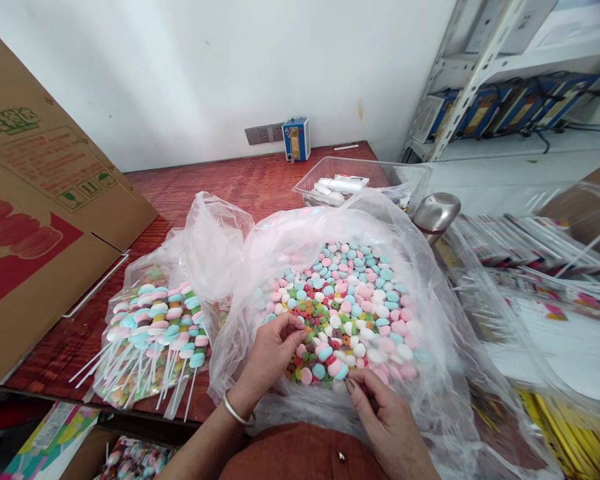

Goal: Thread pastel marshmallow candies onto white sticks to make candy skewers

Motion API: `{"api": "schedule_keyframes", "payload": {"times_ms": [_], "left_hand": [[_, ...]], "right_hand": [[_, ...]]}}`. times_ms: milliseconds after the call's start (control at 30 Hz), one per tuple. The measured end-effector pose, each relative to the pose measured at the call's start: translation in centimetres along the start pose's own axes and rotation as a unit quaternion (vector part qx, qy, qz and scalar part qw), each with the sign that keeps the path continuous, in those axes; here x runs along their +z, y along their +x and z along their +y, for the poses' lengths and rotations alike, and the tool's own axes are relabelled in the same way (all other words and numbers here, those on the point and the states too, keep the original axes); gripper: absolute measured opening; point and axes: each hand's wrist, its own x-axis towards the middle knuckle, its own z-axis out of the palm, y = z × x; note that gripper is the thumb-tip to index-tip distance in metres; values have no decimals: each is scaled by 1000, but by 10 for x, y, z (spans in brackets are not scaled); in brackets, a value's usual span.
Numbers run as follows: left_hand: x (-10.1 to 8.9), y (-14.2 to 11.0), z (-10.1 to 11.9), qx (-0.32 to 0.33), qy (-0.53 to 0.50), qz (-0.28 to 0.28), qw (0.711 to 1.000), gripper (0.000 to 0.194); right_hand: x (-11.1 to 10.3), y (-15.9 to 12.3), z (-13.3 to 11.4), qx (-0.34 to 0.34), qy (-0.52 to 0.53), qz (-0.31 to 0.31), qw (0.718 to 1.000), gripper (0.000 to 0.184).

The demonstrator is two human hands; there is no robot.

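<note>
A white plastic bag (450, 333) lies spread open, filled with pink, blue and white button-shaped candies (353, 267) and small coloured ring-shaped candies (313, 310). Over the rings is my left hand (275, 353), thumb and forefinger pinched together; an orange bit shows at the tips, but what they hold is unclear. My right hand (383, 407) is closed at the front of the pile, its fingertips on the end of a candy skewer (333, 363) strung with blue, pink and red pieces. The skewer's stick is hidden. Finished-looking candy skewers (165, 317) with white sticks lie heaped to the left.
A large cardboard box (45, 187) stands at left on the red wooden table (230, 187). Behind the bag are a clear plastic tray (375, 170) and a metal-capped bottle (436, 212). A blue device (297, 140) stands by the wall; plastic bins with packaging (530, 313) are at right.
</note>
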Motion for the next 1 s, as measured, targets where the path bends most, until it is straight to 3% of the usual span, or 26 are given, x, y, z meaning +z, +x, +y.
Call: {"api": "schedule_keyframes", "payload": {"times_ms": [100,300,567,833,1000], "left_hand": [[3,1,2,-40,-106,-22,993,15],[10,2,1,-62,-188,-7,980,24],[13,3,1,-93,-200,11,975,32],[17,-1,1,-79,-226,5,971,28],[22,-2,-1,-106,-228,6,968,28]], "right_hand": [[-1,0,1,2,-6,1,1000,28],[0,-2,2,-1,-7,19,1000,29],[0,-4,-2,4,6,47,999,26],[0,-3,-3,-2,-7,42,999,26],[3,-3,-4,-34,-42,44,998,27]]}}
